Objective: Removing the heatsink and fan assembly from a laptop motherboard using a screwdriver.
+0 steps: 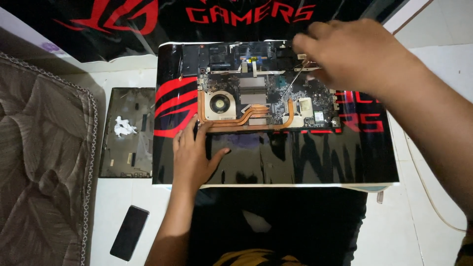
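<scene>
The opened laptop (256, 88) lies bottom-up on a glossy black and red mat (295, 157), its board bare, with a round fan (219, 104) at the left and copper heat pipes (246, 120) bending across the near edge; the left hand (193, 150) lies flat and spread on the mat, fingertips touching the near left corner of the board, holding nothing; the right hand (352, 54) is curled narrow around a thin screwdriver (293, 80) whose shaft slants down to the board near its middle; to do this well, the shaft should probably stand more upright over the screw so the tip seats square, with steady downward pressure and slow turns; the left hand likely serves best pressing near the corner to stop the chassis sliding on the slick mat; off to the left lie the removed bottom cover (127, 133), a crumpled white tissue (123, 127) on it, and a dark phone (129, 232) on the floor
</scene>
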